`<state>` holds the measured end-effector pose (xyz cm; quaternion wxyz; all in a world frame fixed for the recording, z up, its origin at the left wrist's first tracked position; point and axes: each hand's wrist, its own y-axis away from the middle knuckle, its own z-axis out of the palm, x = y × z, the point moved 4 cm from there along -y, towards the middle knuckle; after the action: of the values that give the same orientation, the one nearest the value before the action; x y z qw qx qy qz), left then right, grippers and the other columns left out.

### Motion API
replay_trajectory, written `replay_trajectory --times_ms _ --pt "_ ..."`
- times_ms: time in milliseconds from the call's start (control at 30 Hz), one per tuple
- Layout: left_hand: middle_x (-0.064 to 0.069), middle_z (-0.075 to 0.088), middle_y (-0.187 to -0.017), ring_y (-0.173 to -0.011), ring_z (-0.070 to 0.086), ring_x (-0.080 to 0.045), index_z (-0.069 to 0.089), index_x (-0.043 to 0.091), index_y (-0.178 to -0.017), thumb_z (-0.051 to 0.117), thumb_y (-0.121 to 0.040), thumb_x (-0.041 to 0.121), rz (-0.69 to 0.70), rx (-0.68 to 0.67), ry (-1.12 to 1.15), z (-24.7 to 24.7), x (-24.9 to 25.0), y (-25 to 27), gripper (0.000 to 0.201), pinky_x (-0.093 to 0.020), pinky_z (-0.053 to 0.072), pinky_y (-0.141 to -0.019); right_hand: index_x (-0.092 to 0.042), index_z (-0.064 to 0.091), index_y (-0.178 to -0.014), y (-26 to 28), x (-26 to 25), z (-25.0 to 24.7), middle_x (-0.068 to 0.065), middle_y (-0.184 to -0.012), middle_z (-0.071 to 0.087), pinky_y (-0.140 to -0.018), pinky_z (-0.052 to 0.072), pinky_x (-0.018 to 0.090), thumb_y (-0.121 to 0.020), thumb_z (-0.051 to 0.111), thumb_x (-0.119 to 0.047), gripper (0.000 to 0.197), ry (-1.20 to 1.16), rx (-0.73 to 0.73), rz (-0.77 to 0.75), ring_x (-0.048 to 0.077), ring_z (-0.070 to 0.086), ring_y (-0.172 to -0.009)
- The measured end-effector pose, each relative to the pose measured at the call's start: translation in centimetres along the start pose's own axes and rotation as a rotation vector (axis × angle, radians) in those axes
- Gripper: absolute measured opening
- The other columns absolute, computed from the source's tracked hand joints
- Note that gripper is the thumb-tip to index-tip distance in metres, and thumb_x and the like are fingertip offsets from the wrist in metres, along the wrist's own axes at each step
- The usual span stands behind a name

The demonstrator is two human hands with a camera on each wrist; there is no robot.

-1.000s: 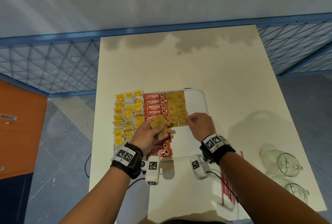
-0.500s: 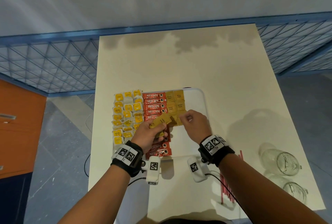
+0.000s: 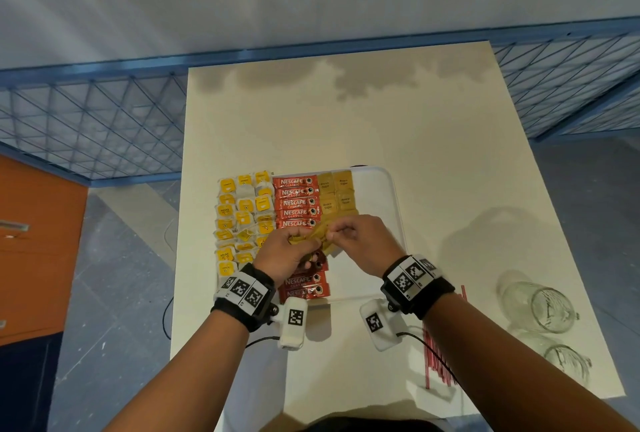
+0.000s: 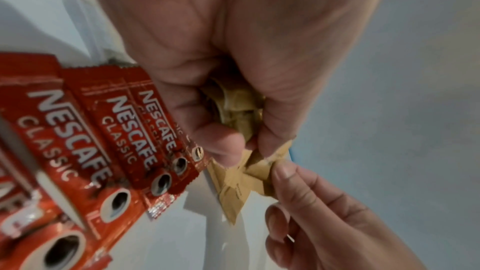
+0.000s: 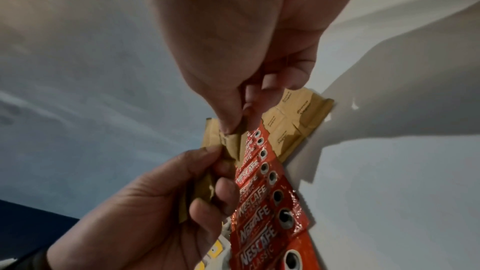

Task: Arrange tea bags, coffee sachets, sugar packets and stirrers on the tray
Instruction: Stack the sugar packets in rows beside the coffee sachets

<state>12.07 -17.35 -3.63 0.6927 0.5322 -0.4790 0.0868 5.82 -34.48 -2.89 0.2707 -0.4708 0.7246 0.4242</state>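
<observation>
Item: bundle of brown sugar packets (image 3: 313,239), matte kraft paper, flat and squarish with crimped edges, creased where held. The left hand (image 3: 284,255) had its fingers curled round the bundle; the right hand (image 3: 360,244) pinched the corner of one packet (image 4: 259,174) between thumb and fingertip, so both grips were clamped on paper. The bundle hung just above the tray (image 3: 381,189), a white, smooth, round-cornered piece.

Beyond the grip: brown sugar packets laid flat (image 3: 334,194) in two columns. Beside and below the grip: coffee sachets (image 3: 298,203), glossy red foil, long and narrow, overlapping in a column. Left of those: tea bags (image 3: 242,220), white pouches with yellow tags. Near the right wrist: thin red stirrers (image 3: 438,359) on the cream surface (image 3: 346,120).
</observation>
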Motion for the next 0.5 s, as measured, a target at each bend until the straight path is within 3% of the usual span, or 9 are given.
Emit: replay_trajectory --times_ms 100,267,367,500 --pt "-0.012 0.070 -0.073 -0.051 0.058 -0.014 0.071 0.007 -0.104 0.072 -0.092 0.011 -0.006 0.010 0.042 0.1 -0.1 -0.2 0.013 -0.021 0.052 -0.051 -0.025 0.074 -0.090 0.4 0.4 0.1 -0.010 -0.092 0.072 -0.081 0.055 0.031 -0.094 0.067 -0.036 0.013 0.098 -0.012 0.052 0.007 0.066 -0.089" --pt "-0.014 0.069 -0.082 -0.066 0.062 -0.022 0.072 0.010 -0.099 0.071 -0.093 0.012 -0.021 0.057 0.225 -0.1 -0.5 -0.3 0.006 -0.030 0.056 -0.062 -0.022 0.074 -0.084 0.8 1.3 0.1 -0.009 -0.084 0.072 -0.067 0.049 0.024 -0.096 0.061 -0.031 0.019 0.108 0.048 0.118 0.008 0.066 -0.081" --pt "-0.015 0.067 -0.091 -0.078 0.066 -0.025 0.069 0.010 -0.104 0.067 -0.095 0.009 -0.061 0.055 0.366 -0.2 -0.8 -0.2 0.010 -0.029 0.060 -0.065 -0.023 0.074 -0.083 1.0 1.8 0.4 -0.010 -0.087 0.073 -0.071 0.053 0.025 -0.097 0.060 -0.030 0.022 0.139 0.011 0.154 0.009 0.067 -0.082" --pt "-0.014 0.072 -0.096 -0.080 0.071 -0.027 0.063 0.004 -0.117 0.063 -0.094 -0.001 -0.095 0.036 0.500 -0.6 -1.4 -0.2 0.024 -0.028 0.062 -0.065 -0.025 0.074 -0.080 1.1 2.4 1.0 -0.010 -0.082 0.073 -0.076 0.058 0.033 -0.096 0.057 -0.033 0.025 0.202 -0.040 0.191 0.010 0.067 -0.077"
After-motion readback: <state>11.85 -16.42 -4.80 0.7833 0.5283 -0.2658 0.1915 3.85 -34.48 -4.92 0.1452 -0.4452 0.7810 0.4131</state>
